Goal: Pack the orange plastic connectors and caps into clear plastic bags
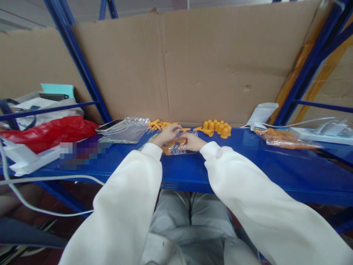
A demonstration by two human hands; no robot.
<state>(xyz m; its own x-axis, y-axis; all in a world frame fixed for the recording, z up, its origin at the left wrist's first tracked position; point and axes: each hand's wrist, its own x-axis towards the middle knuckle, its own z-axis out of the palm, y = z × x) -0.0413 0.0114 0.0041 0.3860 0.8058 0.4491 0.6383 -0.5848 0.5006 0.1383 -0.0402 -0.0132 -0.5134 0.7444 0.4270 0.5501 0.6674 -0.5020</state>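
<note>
A clear plastic bag (180, 148) with orange plastic parts inside lies on the blue shelf in front of me. My left hand (167, 134) is closed at the bag's far left side, its fingers bent over the top. From the right, my right hand (192, 142) pinches the bag's edge. What lies under the fingertips is partly hidden. Just behind my left hand is a pile of loose yellow-orange stick-like pieces (156, 125). Yellow-orange cup-shaped pieces (220, 129) stand grouped to the right, with one lying piece (207, 131) at their near side.
Another bag of orange parts (284, 138) lies at right beside a white power strip (328, 137). At left are a flat plastic packet (128, 133), a phone (111, 125), a red plastic bag (55, 130) and white cables. Cardboard (206, 66) walls the back between blue posts.
</note>
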